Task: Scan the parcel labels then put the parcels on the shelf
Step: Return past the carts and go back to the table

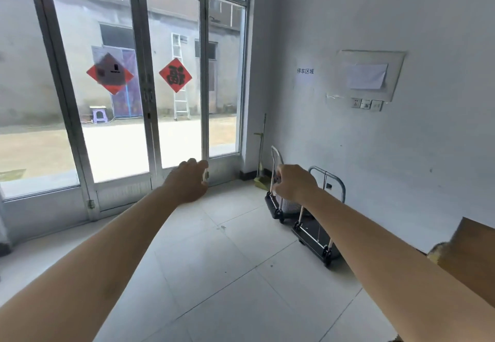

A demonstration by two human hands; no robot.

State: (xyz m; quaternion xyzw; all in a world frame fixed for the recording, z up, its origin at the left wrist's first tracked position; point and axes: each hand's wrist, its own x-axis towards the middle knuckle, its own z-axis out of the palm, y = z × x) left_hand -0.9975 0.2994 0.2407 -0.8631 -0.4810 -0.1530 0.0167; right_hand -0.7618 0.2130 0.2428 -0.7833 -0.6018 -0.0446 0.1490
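Forearms stretch ahead, left hand and right hand each with loose, empty grip

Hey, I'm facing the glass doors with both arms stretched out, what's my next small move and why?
Probably turn right and reach the right hand toward the cardboard box at the frame's right edge. Neither it nor the left hand holds a parcel, no scanner or shelf is in view, and that box looks like the only candidate.

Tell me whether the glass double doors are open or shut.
Shut. The glass double doors meet flush at the centre, with no gap between the leaves.
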